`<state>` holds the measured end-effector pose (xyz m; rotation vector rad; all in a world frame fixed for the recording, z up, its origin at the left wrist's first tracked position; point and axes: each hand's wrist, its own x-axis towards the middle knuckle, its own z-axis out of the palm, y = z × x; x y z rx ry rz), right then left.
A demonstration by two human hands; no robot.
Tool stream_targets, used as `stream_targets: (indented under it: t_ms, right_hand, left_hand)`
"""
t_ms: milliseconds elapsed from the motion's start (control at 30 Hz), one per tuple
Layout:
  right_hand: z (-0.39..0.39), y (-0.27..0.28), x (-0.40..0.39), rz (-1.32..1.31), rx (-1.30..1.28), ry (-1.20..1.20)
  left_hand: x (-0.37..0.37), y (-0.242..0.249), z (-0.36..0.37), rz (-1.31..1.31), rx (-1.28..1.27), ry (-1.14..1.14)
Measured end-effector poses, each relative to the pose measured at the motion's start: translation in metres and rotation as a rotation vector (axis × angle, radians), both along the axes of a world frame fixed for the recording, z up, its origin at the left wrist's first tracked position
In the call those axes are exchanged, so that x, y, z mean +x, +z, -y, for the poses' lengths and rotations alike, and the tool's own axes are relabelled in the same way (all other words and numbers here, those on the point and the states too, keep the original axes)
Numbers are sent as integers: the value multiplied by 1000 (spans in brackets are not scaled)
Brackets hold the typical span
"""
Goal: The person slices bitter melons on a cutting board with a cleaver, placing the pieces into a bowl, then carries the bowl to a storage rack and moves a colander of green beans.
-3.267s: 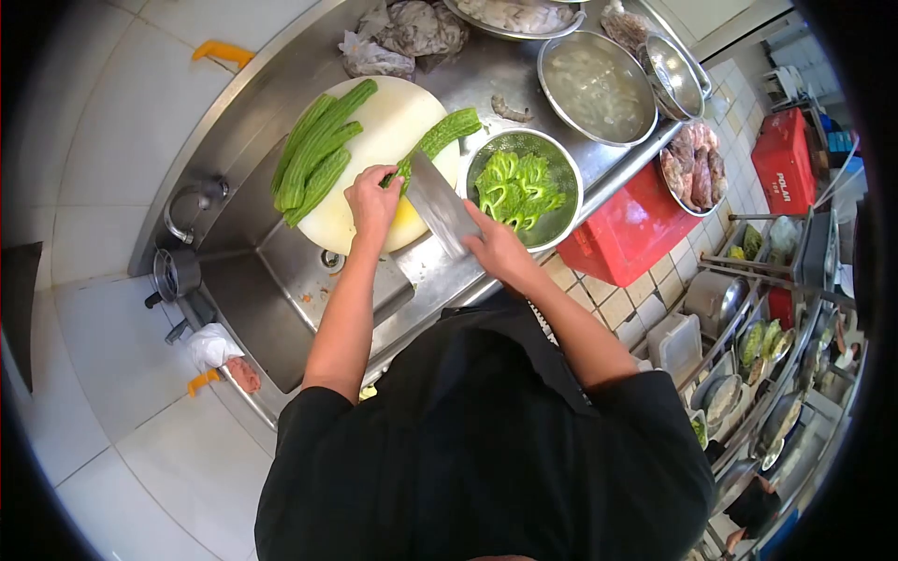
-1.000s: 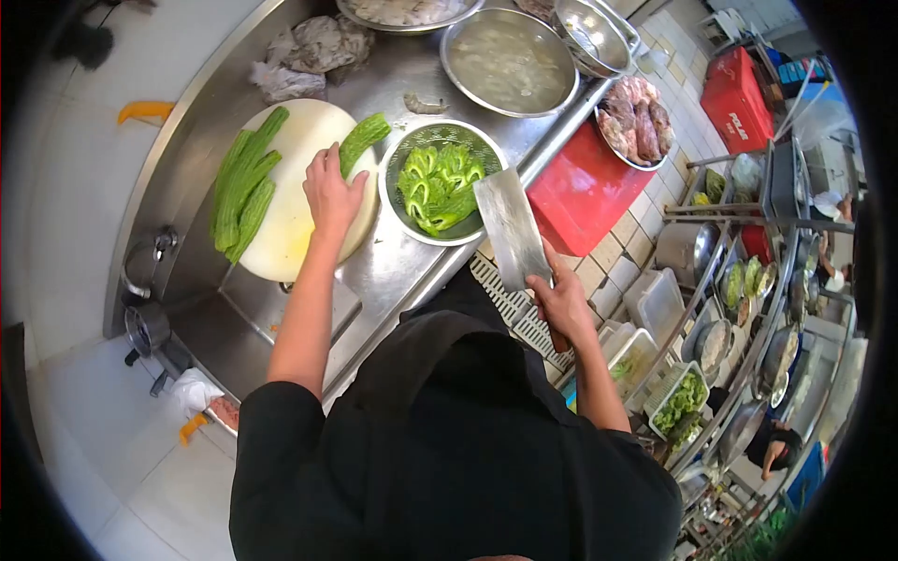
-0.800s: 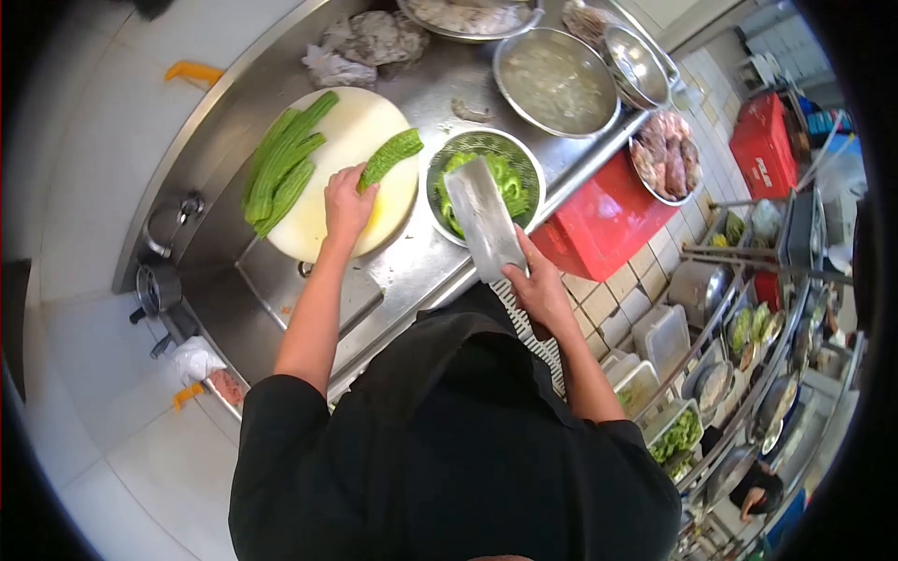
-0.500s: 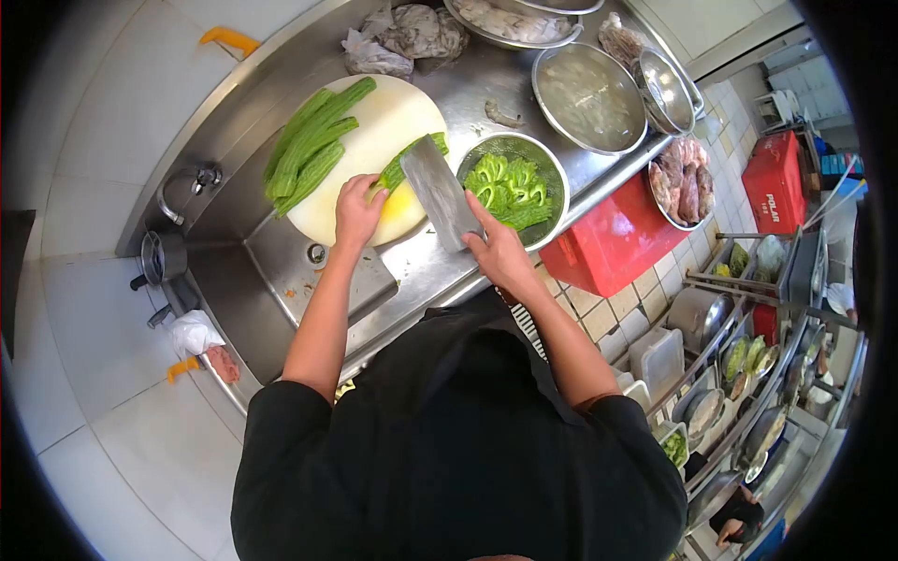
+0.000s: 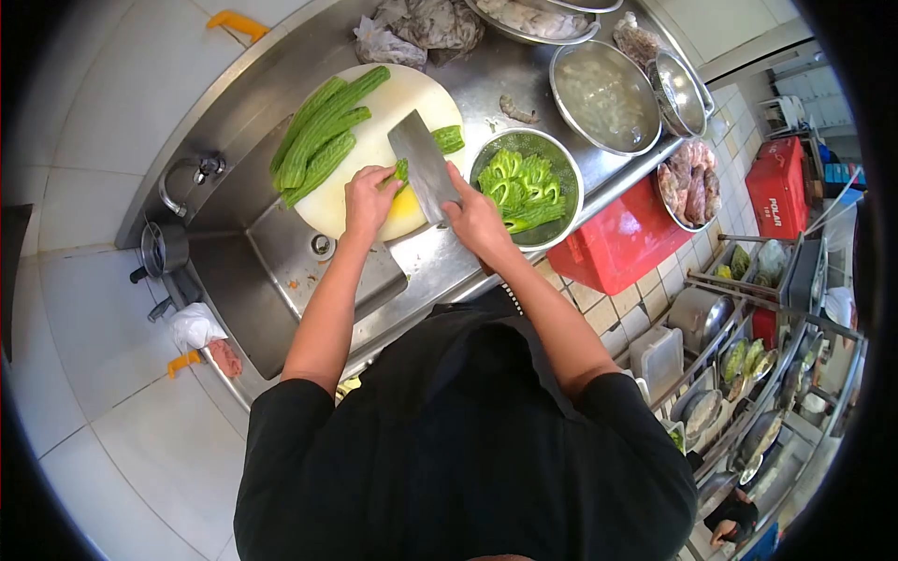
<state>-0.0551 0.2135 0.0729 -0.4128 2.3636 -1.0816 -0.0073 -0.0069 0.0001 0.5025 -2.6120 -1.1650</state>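
My right hand [image 5: 479, 222] grips a cleaver [image 5: 423, 166], its broad blade slanting over the round white cutting board [image 5: 367, 148]. On the left of the blade, my left hand [image 5: 369, 200] has its fingers closed on a short piece of green bitter gourd [image 5: 401, 173]. A separate cut piece [image 5: 449, 139] lies beyond the blade, at the board's right edge. Several long ridged bitter gourds [image 5: 323, 131] are bunched on the board's left side. Close to my right hand stands a perforated metal colander [image 5: 572, 173] holding cut gourd pieces [image 5: 519, 187].
The sink basin [image 5: 271, 271] with its faucet [image 5: 178, 187] lies left of the board. Behind are plastic bags [image 5: 421, 28], a shrimp [image 5: 517, 110] and a bowl of cloudy water [image 5: 606, 98]. A red cooler [image 5: 617, 238] and a rack [image 5: 748, 299] stand right.
The gourd under the cleaver is now in two parts, one in my left hand and one beyond the blade. The blade has moved left relative to the colander. The whole view has shifted slightly.
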Motion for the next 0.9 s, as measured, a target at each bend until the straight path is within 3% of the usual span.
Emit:
stream_targets:
  t_ms: [233,367,467,533,767,900]
  right_hand:
    - [-33,-15,45,-9,-61,58]
    - [-82,23,45,167,-26,99]
    - [-86,32,38,116,-34,17]
    - [-70,24,21,-62,-81,-13]
    - [-14,9,-10,-91,20,-39]
    - [2,-16,-8,-146,-44,-40]
  left_hand:
    - [5,-8,0,-51,-1,51]
    - [-3,2,-2,2,-10,55]
    - [-10,-5,-5,-153,-57,32]
    - [-14,1,-9,-123,-58,3]
    - [-17,-4,-8,-43,-75,-14]
    - [-17,-7,-4,-46,-70,-19]
